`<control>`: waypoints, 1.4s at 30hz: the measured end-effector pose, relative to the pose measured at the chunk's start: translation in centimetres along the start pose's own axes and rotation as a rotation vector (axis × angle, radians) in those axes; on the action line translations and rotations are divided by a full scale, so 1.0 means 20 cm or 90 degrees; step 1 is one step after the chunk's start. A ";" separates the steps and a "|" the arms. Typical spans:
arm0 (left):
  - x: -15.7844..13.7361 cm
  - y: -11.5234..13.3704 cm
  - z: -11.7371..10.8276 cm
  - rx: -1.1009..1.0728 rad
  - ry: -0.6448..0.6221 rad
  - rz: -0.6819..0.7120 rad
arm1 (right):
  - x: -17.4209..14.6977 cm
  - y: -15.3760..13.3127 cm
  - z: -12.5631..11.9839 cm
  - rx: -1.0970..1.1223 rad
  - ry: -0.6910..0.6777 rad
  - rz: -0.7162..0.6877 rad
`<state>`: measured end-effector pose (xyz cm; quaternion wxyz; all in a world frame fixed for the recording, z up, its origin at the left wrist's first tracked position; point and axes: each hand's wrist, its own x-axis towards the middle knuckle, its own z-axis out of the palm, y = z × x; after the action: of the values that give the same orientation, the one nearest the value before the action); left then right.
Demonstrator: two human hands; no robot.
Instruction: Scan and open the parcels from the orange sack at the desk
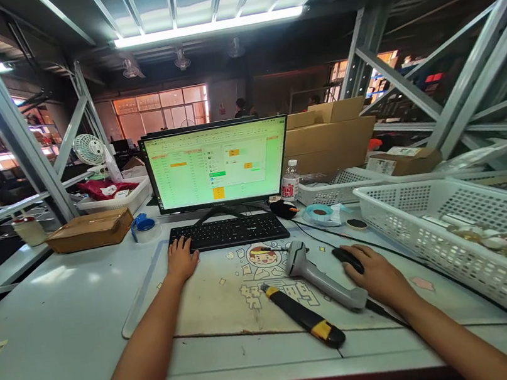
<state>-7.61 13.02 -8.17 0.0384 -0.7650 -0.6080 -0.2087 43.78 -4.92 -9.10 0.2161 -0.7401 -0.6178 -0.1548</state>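
Note:
My left hand (182, 259) rests at the left end of a black keyboard (229, 232), its fingers spread over the keys. On the right, my right hand (376, 270) is wrapped over a black computer mouse (348, 260). Between my hands a grey barcode scanner (324, 278) lies on the printed desk mat (199, 306), its cable running off to the right. A black and yellow utility knife (303, 316) lies slantwise in front of the scanner. Behind the keyboard stands a lit monitor (185, 181) showing a spreadsheet and a smaller window.
White plastic baskets stand at right; the nearest basket (453, 249) holds several bottles. A plastic bottle (289, 179), tape rolls (320, 212) and cardboard boxes (322, 141) are beside the monitor. Left lie a brown box (90, 231) and blue tape dispenser (145, 227). Metal posts frame the desk.

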 end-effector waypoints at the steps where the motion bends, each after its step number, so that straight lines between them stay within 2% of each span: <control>1: 0.00 0.00 0.00 0.001 0.001 0.001 | 0.00 0.00 0.00 0.002 -0.002 -0.003; 10: 0.01 -0.01 0.01 0.011 -0.004 0.000 | -0.01 -0.02 -0.01 0.027 0.024 -0.029; 24: 0.00 0.00 -0.01 0.001 -0.014 -0.001 | 0.00 -0.01 -0.01 0.009 -0.005 -0.020; 42: 0.00 0.01 -0.03 -0.019 -0.018 -0.009 | 0.03 0.05 0.02 0.087 -0.005 -0.093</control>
<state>-7.51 12.68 -7.60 0.0170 -0.7641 -0.6108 -0.2068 44.83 -4.27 -9.33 0.2518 -0.6769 -0.6803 -0.1245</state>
